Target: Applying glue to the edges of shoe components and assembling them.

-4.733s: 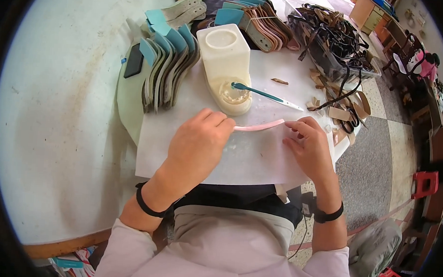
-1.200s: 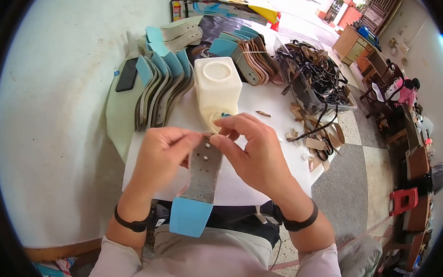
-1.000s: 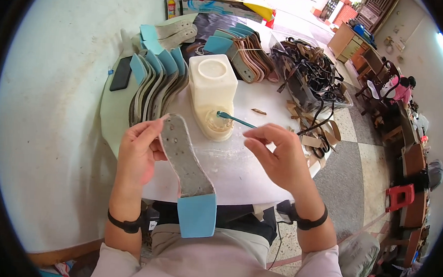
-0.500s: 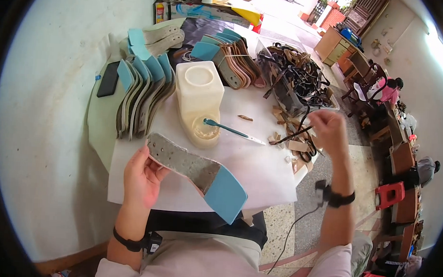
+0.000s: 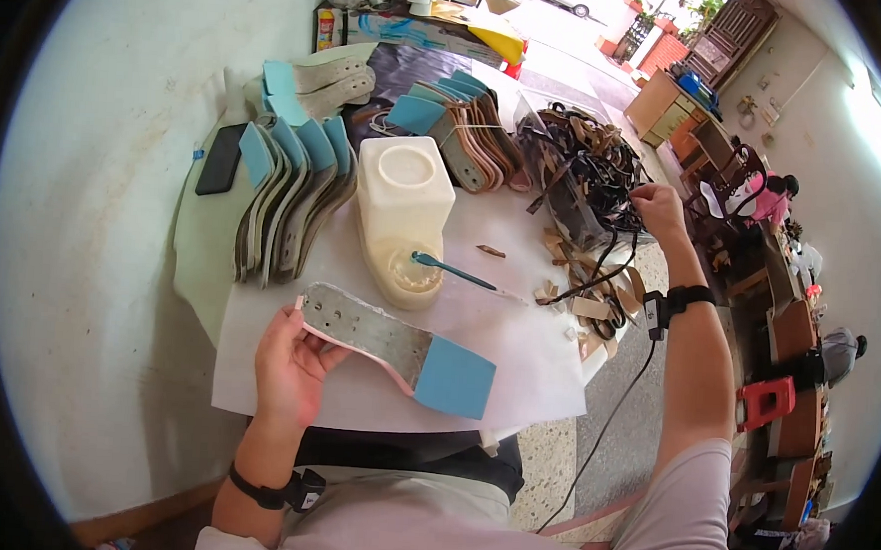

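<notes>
My left hand grips one end of a curved shoe insole, grey and pitted on its upper face with a pink edge. The insole's far end, a blue heel section, points right over the table's front part. At the pile of dark straps, my right hand is closed, pinching a dark strap that hangs toward the table; its fingertips partly merge with the pile. A cream plastic glue pot stands mid-table, a teal-handled brush resting in its round opening.
Several blue-heeled insoles stand in a row at the left, beside a black phone. A tied bundle of insoles lies behind the pot. Brown scraps litter the right edge. A cable hangs from my right wrist. People sit farther right.
My right hand has moved away and slightly up with the strap, to the edge of the strap pile. In my left hand the insole's blue end has swung up, lying flatter.
</notes>
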### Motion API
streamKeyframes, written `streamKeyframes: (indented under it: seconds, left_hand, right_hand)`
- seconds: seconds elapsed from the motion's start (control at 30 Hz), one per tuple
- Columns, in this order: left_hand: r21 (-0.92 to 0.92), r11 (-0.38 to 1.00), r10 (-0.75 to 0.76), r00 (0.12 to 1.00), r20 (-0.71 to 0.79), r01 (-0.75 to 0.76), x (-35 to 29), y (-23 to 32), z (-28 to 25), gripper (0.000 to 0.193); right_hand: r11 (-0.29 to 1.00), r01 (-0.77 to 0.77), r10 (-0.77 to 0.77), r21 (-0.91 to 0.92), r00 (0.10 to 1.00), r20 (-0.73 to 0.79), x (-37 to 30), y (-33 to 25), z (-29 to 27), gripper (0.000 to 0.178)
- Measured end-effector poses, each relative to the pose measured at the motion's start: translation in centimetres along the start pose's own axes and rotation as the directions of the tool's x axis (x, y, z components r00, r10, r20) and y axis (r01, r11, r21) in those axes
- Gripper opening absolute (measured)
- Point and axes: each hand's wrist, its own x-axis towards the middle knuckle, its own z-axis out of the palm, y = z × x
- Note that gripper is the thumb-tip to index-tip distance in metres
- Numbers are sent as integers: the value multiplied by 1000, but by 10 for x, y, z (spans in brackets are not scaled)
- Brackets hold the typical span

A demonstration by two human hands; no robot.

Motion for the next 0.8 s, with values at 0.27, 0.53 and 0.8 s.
streamKeyframes:
  seconds: [0.27,0.53,0.8]
  left_hand:
    - [-61,998,-2,1000,-2,2,-1,1,4,32]
    - [-65,998,17,1000,-2,-18,-2,-1,-1,32]
    - [-100,995,0,999,42,4,-4,2,4,26]
  right_hand:
    - [978,93,-82,187,995,-64,11,-20,18,17]
    - [958,284,-268,38,934,-234,14,-97,12,18]
    - [995,98,-99,-20,932,-348,33,-70,20,18]
